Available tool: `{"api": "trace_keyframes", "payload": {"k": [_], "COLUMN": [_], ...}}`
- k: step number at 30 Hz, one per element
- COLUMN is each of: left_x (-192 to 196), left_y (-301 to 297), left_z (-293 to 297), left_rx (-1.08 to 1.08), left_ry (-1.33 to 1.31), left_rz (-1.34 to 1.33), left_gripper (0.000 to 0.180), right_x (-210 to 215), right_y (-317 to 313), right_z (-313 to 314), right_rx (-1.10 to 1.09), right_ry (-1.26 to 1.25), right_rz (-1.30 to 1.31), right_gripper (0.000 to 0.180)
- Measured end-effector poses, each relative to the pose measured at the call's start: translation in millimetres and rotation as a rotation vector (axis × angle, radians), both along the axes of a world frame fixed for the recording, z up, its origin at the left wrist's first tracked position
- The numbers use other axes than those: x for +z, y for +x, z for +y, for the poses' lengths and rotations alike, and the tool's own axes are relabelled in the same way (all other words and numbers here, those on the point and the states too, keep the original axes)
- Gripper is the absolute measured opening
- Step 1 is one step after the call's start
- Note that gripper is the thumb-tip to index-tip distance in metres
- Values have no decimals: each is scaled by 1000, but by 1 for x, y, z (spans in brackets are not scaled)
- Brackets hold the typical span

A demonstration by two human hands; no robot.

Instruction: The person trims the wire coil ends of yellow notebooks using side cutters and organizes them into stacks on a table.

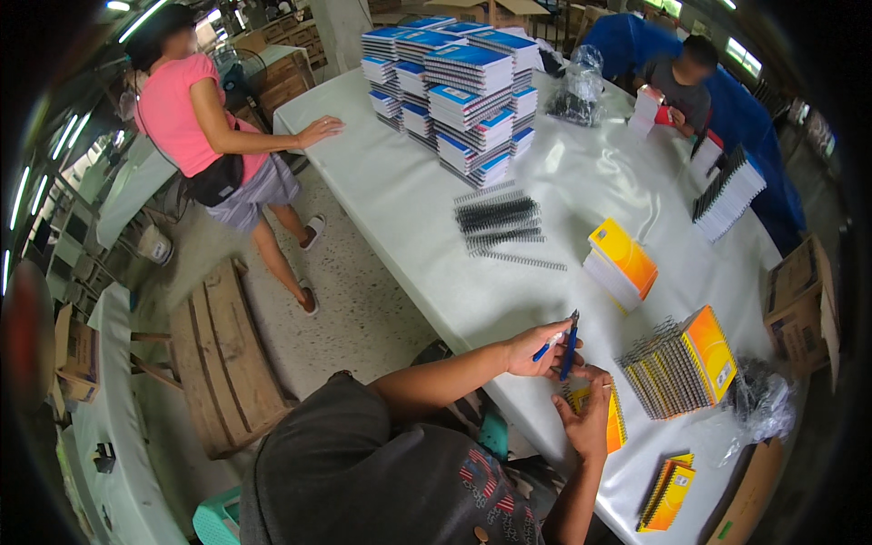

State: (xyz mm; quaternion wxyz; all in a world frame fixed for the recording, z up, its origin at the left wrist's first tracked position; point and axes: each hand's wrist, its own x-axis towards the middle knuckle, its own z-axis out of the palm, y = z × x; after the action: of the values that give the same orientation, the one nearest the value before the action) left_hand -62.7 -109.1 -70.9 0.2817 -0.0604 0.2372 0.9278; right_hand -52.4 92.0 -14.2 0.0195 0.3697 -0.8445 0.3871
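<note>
Left hand point(531, 352) held blue-handled pliers point(569, 351), fingers curled about them, tip pointing far, over the near side of the table point(418, 227). Right hand point(589, 418) just beside, fingers bent near a yellow spiral notebook point(617, 422); could not tell whether they pinched anything. Black coils point(498, 216) lay farther left; stacked spiral notebooks point(710, 352) stood right.

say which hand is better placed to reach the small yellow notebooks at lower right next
Probably the right hand: it is nearer those small yellow notebooks, while the left hand is farther and seems to hold blue-handled pliers.
</note>
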Motion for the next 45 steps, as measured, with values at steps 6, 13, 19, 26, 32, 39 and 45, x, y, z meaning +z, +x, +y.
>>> {"api": "trace_keyframes", "payload": {"k": [6,13,19,26,32,39,45], "left_x": [4,4,3,3,1,-2,2], "left_y": [3,1,1,0,0,1,1], "left_z": [0,-1,-2,-1,-1,-3,-1], "left_rx": [2,17,5,1,-9,-6,5], "left_ry": [-3,-18,-4,3,10,24,-12], "left_rz": [-31,-28,-42,-55,-33,-10,-11], "left_gripper": [52,54,53,51,53,54,55], "right_x": [-14,-14,-13,-15,-15,-12,-13], "right_y": [0,-1,-2,-3,-3,-2,-2], "right_z": [0,0,0,0,0,-1,0], "right_rx": [30,6,13,-2,-8,-12,-8], "right_ry": [43,30,-15,-10,-26,-6,14], "right_rz": [-44,-37,-53,-77,-52,-51,-39], "right_gripper": [49,48,42,43,41,40,38]}}
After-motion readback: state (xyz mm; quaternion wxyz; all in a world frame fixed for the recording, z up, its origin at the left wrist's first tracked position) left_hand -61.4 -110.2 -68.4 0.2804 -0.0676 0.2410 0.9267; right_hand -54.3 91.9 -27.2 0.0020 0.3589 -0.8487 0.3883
